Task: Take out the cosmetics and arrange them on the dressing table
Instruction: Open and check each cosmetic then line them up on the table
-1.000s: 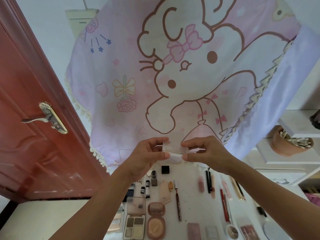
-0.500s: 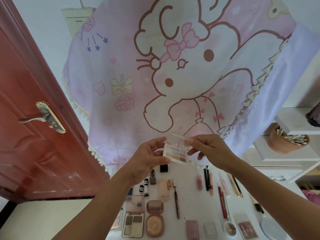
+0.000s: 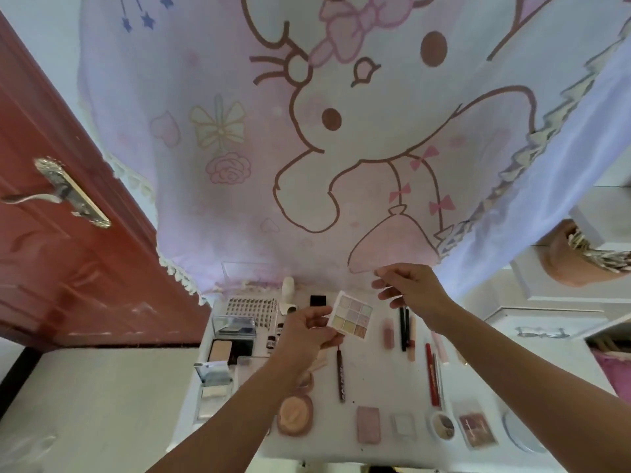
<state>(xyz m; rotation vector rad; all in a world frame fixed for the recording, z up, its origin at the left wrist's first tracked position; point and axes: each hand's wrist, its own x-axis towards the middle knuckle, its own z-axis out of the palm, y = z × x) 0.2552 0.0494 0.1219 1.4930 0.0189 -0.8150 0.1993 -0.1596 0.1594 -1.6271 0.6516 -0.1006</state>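
**Nine-pan palette held above the tabletop**

At far left stands a red door [image 3: 85,268] with a brass handle [image 3: 71,192]. A pink cloth [image 3: 239,206] printed with a cartoon rabbit hangs behind the white tabletop [image 3: 375,380].

On the tabletop's left edge lie an open powder compact [image 3: 232,341] and, nearer the camera, a mirrored palette [image 3: 213,385]. Behind them is a sheet of press-on nails [image 3: 252,310], with small dark bottles [image 3: 272,340] just beside it.

The left hand [image 3: 307,327] reaches in over a round peach compact [image 3: 294,418]. Its fingers [image 3: 319,314] and thumb pinch the left edge of the eyeshadow palette [image 3: 351,314], which is lifted above the tabletop, tilted, with its nine pale pans facing the camera. A black square box [image 3: 317,300] sits just behind it and a brown pencil [image 3: 340,377] lies below it.

Farther right lie a pink tube [image 3: 388,332], black pencils [image 3: 404,327] and a red pencil [image 3: 432,377]. The right hand [image 3: 409,288] hangs above these, apart from the palette. Its thumb and forefinger are drawn together, but I cannot tell whether they hold anything.

Along the near edge sit a pink compact [image 3: 368,424], a small round pot [image 3: 443,426] and a reddish palette [image 3: 476,430]. At far right a terracotta pot [image 3: 563,264] of cotton swabs rests on a shelf.
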